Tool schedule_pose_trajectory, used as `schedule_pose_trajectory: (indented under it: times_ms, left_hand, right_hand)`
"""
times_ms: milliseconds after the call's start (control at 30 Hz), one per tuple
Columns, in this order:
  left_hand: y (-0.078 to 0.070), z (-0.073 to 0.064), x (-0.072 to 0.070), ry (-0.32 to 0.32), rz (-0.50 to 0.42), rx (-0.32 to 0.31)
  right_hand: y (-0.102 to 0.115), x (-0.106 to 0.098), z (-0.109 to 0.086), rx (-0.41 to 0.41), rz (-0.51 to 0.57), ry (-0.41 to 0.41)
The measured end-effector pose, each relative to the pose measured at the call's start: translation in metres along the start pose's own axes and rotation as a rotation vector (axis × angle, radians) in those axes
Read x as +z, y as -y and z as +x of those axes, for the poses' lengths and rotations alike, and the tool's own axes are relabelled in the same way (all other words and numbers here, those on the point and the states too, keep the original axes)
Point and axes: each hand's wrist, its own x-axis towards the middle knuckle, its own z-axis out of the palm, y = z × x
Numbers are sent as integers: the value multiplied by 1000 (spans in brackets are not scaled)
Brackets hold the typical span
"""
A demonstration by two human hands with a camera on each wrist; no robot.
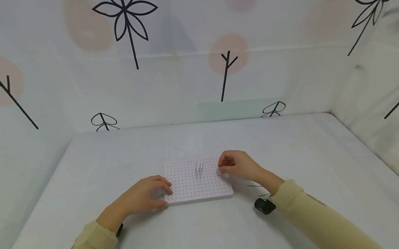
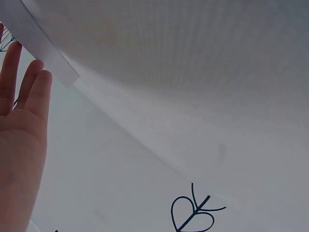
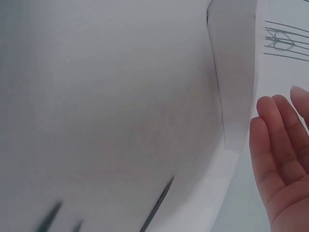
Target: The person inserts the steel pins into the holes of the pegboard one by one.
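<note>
A white board [image 1: 190, 191] with rows of small dots or holes lies in front of me. Several thin dark needle-like sticks [image 1: 199, 170] stand close together toward its back; in the right wrist view those sticks [image 3: 289, 41] show as parallel lines beyond the board's edge. My left hand [image 1: 146, 195] rests at the board's left edge, fingers spread and thumb by the near corner. Over the right edge my right hand [image 1: 240, 165] has its thumb and forefinger drawn close together; I cannot tell whether a thin stick is between them.
More thin dark sticks [image 1: 255, 186] lie on the white-covered table [image 1: 202, 241], right of the board under my right wrist. A black wrist camera [image 1: 264, 206] hangs below the right sleeve. White cloth walls [image 1: 177, 84] with plant drawings enclose the table's back and sides.
</note>
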Motion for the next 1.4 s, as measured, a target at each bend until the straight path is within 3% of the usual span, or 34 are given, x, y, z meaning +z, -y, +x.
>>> schedule_pose_trajectory:
  times_ms: [533, 767, 1100, 1400]
  left_hand:
    - [-1, -1, 1, -5, 9, 1]
    - [-1, -1, 2, -15, 16, 22]
    - [-2, 0, 1, 1, 6, -2]
    - [0, 1, 2, 3, 8, 1]
  right_hand:
    - [-17, -16, -18, -42, -16, -16]
    - [-23, -23, -26, -34, -14, -8]
    - [-29, -29, -36, -34, -10, -2]
    - [-37, -36, -47, -19, -65, 27]
